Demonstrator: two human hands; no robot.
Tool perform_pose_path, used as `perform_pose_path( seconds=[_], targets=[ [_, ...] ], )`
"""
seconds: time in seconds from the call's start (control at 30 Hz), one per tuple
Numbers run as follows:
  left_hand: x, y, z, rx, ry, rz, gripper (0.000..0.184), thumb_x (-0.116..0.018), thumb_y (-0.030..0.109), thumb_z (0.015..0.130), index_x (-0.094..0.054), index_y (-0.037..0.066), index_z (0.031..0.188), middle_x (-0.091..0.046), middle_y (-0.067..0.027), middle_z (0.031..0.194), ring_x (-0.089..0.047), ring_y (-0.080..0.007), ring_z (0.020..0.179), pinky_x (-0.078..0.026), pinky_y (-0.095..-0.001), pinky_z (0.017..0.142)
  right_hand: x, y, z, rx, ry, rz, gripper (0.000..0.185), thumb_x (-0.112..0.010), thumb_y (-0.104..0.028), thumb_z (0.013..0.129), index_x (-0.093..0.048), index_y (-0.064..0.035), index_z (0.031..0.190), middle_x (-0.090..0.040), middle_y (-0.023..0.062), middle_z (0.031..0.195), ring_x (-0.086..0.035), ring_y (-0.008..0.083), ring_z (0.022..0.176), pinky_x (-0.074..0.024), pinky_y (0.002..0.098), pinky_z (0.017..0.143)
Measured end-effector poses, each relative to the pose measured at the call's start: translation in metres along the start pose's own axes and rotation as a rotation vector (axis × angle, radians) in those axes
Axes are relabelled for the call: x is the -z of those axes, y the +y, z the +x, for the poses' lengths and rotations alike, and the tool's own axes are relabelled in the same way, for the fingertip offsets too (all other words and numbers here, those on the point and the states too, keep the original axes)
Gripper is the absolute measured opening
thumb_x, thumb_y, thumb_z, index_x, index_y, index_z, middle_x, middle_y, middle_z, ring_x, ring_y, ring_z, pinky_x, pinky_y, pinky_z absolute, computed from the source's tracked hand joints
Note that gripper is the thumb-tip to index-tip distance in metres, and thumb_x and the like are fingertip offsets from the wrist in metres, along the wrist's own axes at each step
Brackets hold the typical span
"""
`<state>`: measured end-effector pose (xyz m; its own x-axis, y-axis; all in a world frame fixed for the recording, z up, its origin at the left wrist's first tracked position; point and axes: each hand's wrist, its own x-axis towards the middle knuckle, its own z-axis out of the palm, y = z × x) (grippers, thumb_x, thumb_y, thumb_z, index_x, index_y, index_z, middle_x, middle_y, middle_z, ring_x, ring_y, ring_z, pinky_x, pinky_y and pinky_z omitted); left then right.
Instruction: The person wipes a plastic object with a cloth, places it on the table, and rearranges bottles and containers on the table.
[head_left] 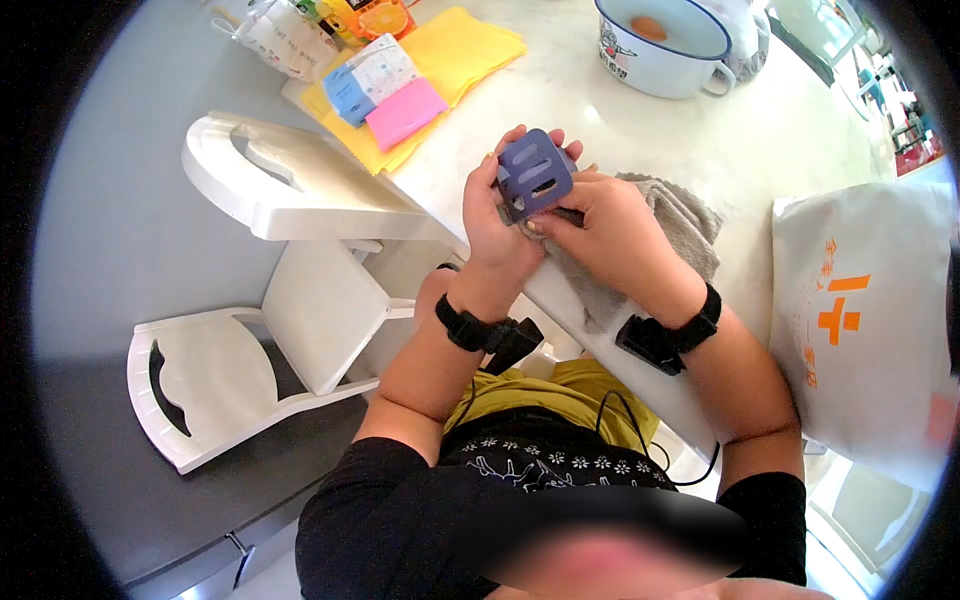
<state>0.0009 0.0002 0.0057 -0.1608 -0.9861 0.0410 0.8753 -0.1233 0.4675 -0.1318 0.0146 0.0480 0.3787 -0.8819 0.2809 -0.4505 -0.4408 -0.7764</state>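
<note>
My left hand [490,215] holds up a small purple plastic piece [535,165] with rounded corners and several slots, its fingertips showing behind the far edge. My right hand [615,225] is closed in a pinch at the lower edge of this piece, thumb towards the left palm. Something dark shows under the right fingers; what it is I cannot tell. A crumpled grey cloth [680,215] lies on the white table [480,130], beneath and beside my right hand. Both wrists wear black straps with small black devices.
A white enamel pot [660,60] with a round brown thing inside stands at the back. Yellow cloths [470,45] lie under a blue-and-white packet [375,75] and a pink one [405,112]. A large white bag [860,320] is at right, white chairs [325,310] at left.
</note>
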Motion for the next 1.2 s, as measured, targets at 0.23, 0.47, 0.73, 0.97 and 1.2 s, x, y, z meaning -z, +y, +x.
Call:
perform_pose_path(
  seconds=[0.23,0.47,0.73,0.97,1.2],
  targets=[
    [-0.009,0.004,-0.004,0.075,0.008,-0.13,0.048,-0.034,0.041,0.094,-0.048,0.011,0.128,-0.05,-0.0218,0.131,-0.043,-0.0438,0.127,-0.033,-0.0591,0.108,0.006,-0.015,-0.001,-0.134,-0.026,-0.16,0.016,-0.066,-0.018,0.073,-0.067,-0.0029,0.077,-0.064,0.018,0.078,-0.063,0.0361,0.078,-0.052,0.0428,0.073],
    [0.0,0.007,0.002,0.074,0.021,-0.297,0.05,-0.039,0.039,0.091,-0.051,0.005,0.125,-0.048,-0.0249,0.134,-0.039,-0.0461,0.13,-0.027,-0.0567,0.112,0.012,0.001,0.001,-0.135,0.02,-0.245,0.017,-0.065,-0.017,0.071,-0.066,-0.0022,0.08,-0.065,0.0193,0.078,-0.064,0.0367,0.076,-0.0524,0.0428,0.072],
    [-0.004,0.011,-0.002,0.063,0.093,-0.277,0.045,-0.035,0.037,0.094,-0.051,0.009,0.125,-0.052,-0.0225,0.129,-0.042,-0.0443,0.128,-0.033,-0.0531,0.109,0.025,0.029,0.008,-0.176,0.191,0.074,0.018,-0.065,-0.015,0.071,-0.061,0.0008,0.079,-0.06,0.0157,0.07,-0.061,0.0238,0.065,-0.0486,0.0346,0.062],
    [-0.002,0.005,-0.001,-0.05,-0.008,-0.16,0.042,-0.034,0.037,0.094,-0.052,0.012,0.123,-0.053,-0.0193,0.126,-0.047,-0.0402,0.123,-0.038,-0.0521,0.106,0.016,0.018,0.006,0.003,-0.001,0.124,0.018,-0.066,-0.016,0.074,-0.064,-0.0021,0.085,-0.062,0.0134,0.072,-0.06,0.0258,0.064,-0.0486,0.0347,0.063],
    [-0.006,0.0,-0.005,-0.074,-0.087,0.041,0.043,-0.034,0.036,0.095,-0.041,0.011,0.13,-0.052,-0.0181,0.127,-0.049,-0.0366,0.123,-0.04,-0.0501,0.105,0.001,0.006,0.002,-0.109,0.074,0.053,0.02,-0.069,-0.021,0.074,-0.069,-0.003,0.081,-0.063,0.0184,0.073,-0.063,0.0327,0.067,-0.0513,0.0381,0.064]
  ],
)
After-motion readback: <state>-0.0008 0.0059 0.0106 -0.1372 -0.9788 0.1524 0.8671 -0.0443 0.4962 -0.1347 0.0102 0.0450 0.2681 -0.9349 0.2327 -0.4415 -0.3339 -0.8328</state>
